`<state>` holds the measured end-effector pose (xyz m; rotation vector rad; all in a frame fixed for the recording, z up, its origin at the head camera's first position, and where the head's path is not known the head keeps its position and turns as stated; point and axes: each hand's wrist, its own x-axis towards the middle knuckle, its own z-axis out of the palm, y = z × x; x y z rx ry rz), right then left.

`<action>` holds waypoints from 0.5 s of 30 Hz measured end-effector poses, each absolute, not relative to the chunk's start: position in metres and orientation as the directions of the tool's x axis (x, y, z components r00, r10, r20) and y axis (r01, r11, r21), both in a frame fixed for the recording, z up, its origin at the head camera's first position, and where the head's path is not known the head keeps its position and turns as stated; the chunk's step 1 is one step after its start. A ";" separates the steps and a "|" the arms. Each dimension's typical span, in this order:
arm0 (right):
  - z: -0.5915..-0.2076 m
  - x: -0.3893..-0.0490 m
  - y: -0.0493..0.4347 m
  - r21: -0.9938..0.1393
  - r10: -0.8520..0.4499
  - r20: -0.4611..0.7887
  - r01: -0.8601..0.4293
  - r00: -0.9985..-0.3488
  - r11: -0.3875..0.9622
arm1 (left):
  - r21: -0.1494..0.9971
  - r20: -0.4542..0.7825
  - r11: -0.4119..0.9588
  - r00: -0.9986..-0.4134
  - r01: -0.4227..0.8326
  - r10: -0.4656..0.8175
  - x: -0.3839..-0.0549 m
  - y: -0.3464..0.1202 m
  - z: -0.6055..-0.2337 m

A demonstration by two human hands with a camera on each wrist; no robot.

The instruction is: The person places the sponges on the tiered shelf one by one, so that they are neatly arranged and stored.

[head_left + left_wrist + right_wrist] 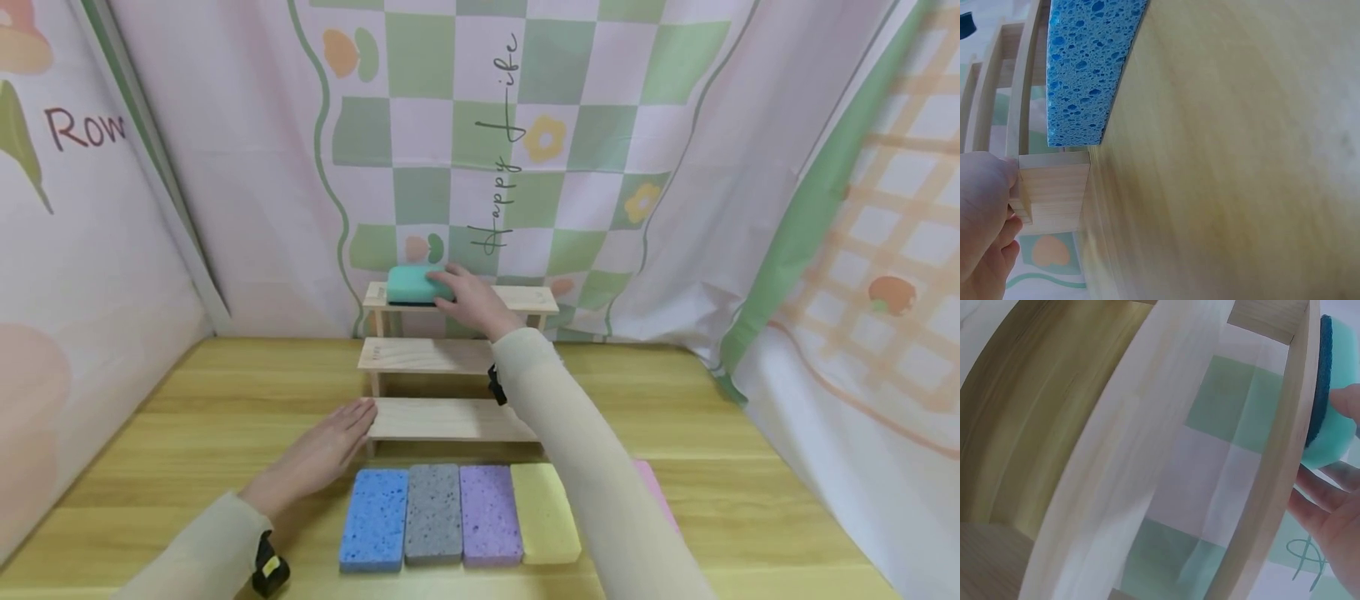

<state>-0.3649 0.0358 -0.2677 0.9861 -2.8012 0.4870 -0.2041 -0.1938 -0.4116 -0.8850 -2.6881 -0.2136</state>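
Observation:
A three-tier wooden shelf (450,419) stands on the table. On the left part of its top tier lies a turquoise sponge (409,284) with a dark scouring layer (1320,384) underneath. My right hand (477,302) holds this sponge by its right end, thumb on the near side and fingers towards the back. At the left end of the lowest tier, my left hand (324,450) grips the board's edge; the left wrist view shows its fingers (1009,240) curled at that end. A blue sponge (375,518) lies near the left hand.
In front of the shelf, a grey sponge (433,512), a purple sponge (490,514) and a yellow sponge (545,512) continue the row. A pink sponge (657,493) is mostly hidden behind the right forearm. Printed cloth (487,125) hangs behind and at both sides.

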 end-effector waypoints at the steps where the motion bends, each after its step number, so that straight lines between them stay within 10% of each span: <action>1: -0.267 -0.365 0.037 -0.250 -0.587 0.228 -0.630 -0.777 0.736 | 0.047 0.327 0.799 -0.765 0.600 0.555 -0.204 -0.194 -0.412; 15: -0.250 -0.355 0.054 -0.313 -0.604 0.281 -0.666 -0.746 0.677 | 0.035 0.344 0.793 -0.752 0.609 0.562 -0.204 -0.193 -0.411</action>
